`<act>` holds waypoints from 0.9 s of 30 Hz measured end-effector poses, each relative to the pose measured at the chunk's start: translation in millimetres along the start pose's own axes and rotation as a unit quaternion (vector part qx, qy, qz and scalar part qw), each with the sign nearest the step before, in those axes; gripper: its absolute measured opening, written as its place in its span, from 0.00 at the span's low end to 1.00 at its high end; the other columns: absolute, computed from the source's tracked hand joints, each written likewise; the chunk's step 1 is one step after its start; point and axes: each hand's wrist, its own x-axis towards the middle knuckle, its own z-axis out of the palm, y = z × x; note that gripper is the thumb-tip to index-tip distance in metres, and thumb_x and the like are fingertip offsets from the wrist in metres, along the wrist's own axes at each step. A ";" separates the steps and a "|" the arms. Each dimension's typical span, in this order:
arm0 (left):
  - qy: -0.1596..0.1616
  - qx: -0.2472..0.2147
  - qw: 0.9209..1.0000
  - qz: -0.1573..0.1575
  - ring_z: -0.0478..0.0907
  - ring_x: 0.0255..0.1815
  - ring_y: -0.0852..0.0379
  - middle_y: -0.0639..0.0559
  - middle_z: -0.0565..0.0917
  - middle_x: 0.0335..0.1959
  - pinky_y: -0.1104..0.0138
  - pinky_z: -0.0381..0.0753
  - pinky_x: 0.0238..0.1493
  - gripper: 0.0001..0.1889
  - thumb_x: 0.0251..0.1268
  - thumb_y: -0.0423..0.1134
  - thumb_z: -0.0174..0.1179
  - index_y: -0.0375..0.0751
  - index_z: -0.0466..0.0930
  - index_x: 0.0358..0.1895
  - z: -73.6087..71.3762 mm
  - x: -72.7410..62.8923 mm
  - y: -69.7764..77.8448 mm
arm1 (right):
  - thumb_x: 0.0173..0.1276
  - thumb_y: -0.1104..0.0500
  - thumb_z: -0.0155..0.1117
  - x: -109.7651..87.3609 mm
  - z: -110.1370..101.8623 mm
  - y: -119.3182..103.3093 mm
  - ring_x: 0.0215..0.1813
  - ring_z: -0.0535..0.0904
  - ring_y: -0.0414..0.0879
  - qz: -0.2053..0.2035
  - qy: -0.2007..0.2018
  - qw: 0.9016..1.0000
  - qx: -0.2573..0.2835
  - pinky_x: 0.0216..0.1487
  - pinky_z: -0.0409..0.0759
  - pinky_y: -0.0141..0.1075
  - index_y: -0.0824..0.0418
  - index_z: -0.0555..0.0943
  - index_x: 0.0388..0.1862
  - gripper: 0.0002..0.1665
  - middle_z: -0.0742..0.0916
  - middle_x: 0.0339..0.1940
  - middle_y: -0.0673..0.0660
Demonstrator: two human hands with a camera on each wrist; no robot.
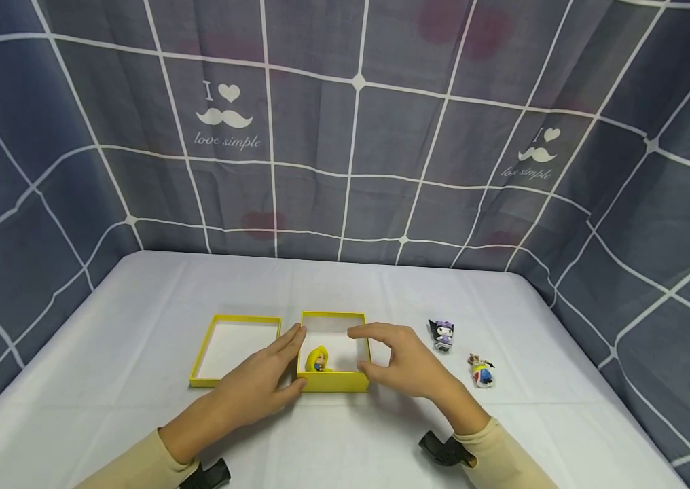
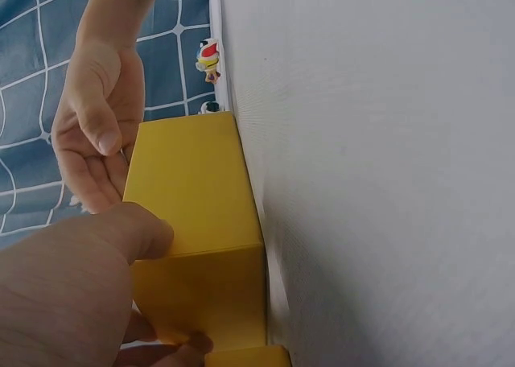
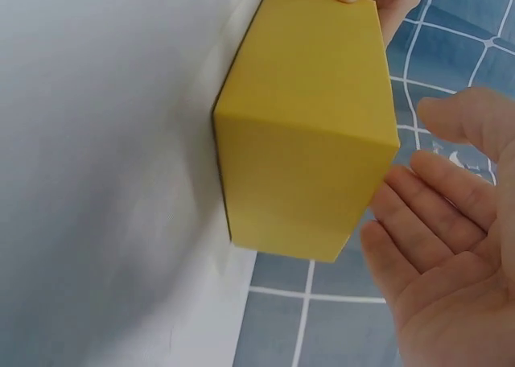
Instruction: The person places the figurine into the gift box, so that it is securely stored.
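Observation:
A yellow box (image 1: 335, 382) stands with its open side up and white interior showing. Inside, toward its left, is a figurine with yellow hair (image 1: 317, 358). My left hand (image 1: 259, 382) holds the box at its left side, fingers along that wall and thumb at the front corner, as the left wrist view shows. At the right rim, my right hand (image 1: 403, 360) has its thumb and index finger spread apart, with nothing between them. In the right wrist view its palm and relaxed fingers (image 3: 434, 214) appear beside the yellow box.
Left of the box lies a shallow yellow-edged lid (image 1: 235, 350), white inside. To the right are a black-and-purple figurine (image 1: 442, 335) and a red, yellow and blue figurine (image 1: 482, 371) on the white tabletop (image 1: 137, 380). A checked grey-blue curtain (image 1: 308, 136) surrounds the table.

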 end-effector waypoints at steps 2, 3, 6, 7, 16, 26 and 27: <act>0.001 0.003 1.000 0.001 0.63 0.70 0.48 0.41 0.55 0.77 0.55 0.70 0.64 0.41 0.65 0.51 0.61 0.34 0.55 0.75 0.2 0.3 -0.1 | 0.55 0.62 0.73 -2.9 -2.3 2.1 0.60 0.77 0.42 0.003 0.008 1.000 -0.004 0.61 0.75 0.42 0.56 0.81 0.59 0.29 0.84 0.56 0.45; 0.002 0.004 1.000 0.003 0.63 0.70 0.48 0.41 0.55 0.77 0.56 0.69 0.64 0.41 0.65 0.51 0.61 0.34 0.55 0.75 0.2 0.5 0.0 | 0.55 0.62 0.74 -4.4 -3.7 3.2 0.61 0.77 0.42 0.006 0.012 1.000 -0.006 0.61 0.75 0.42 0.55 0.81 0.59 0.30 0.84 0.56 0.45; 0.006 0.006 1.000 0.005 0.63 0.70 0.47 0.41 0.55 0.76 0.55 0.69 0.64 0.41 0.65 0.51 0.61 0.34 0.56 0.75 0.0 0.9 0.0 | 0.54 0.62 0.75 -8.7 -8.1 7.1 0.61 0.77 0.41 0.020 0.021 0.999 -0.014 0.61 0.75 0.43 0.52 0.81 0.59 0.31 0.83 0.57 0.43; 0.007 0.006 1.000 0.005 0.63 0.70 0.47 0.41 0.56 0.76 0.55 0.69 0.64 0.41 0.65 0.51 0.61 0.33 0.56 0.75 -0.2 0.9 0.0 | 0.53 0.62 0.75 -10.0 -9.3 8.9 0.61 0.77 0.41 0.024 0.022 0.999 -0.016 0.61 0.75 0.43 0.52 0.81 0.59 0.31 0.83 0.57 0.43; 0.008 0.007 1.000 0.005 0.62 0.71 0.48 0.40 0.56 0.76 0.56 0.68 0.65 0.42 0.65 0.51 0.61 0.34 0.55 0.75 0.5 0.0 -1.7 | 0.55 0.61 0.75 -23.3 -17.2 24.9 0.62 0.76 0.42 0.049 0.021 0.998 -0.027 0.61 0.75 0.44 0.52 0.80 0.60 0.31 0.83 0.58 0.44; 0.007 0.006 1.000 0.001 0.62 0.71 0.48 0.41 0.56 0.76 0.56 0.68 0.65 0.41 0.65 0.51 0.61 0.34 0.55 0.75 1.5 -0.7 -1.0 | 0.54 0.62 0.76 -38.2 -26.9 39.9 0.60 0.78 0.44 0.087 0.037 0.994 -0.055 0.59 0.77 0.46 0.55 0.81 0.59 0.31 0.84 0.56 0.46; 0.008 0.006 1.000 0.002 0.62 0.71 0.48 0.41 0.56 0.76 0.56 0.68 0.65 0.41 0.65 0.51 0.61 0.34 0.55 0.75 1.5 -0.6 -0.8 | 0.54 0.62 0.76 -39.6 -27.7 41.6 0.60 0.78 0.45 0.090 0.042 0.993 -0.058 0.59 0.76 0.46 0.55 0.81 0.59 0.31 0.84 0.56 0.46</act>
